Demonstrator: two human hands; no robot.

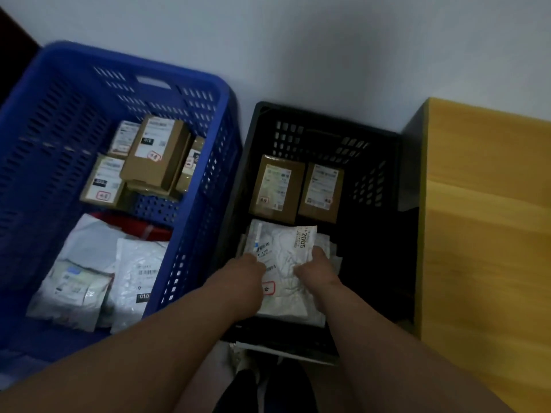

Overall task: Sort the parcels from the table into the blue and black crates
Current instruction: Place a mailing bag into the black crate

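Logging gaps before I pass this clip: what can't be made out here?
- Head view: fingertips of the left hand and right hand are hidden, so their hold on the white plastic mailer bag is unclear.
- Brown cardboard boxes' label print: blurred, too small.
- Wooden table: cut off at the right edge.
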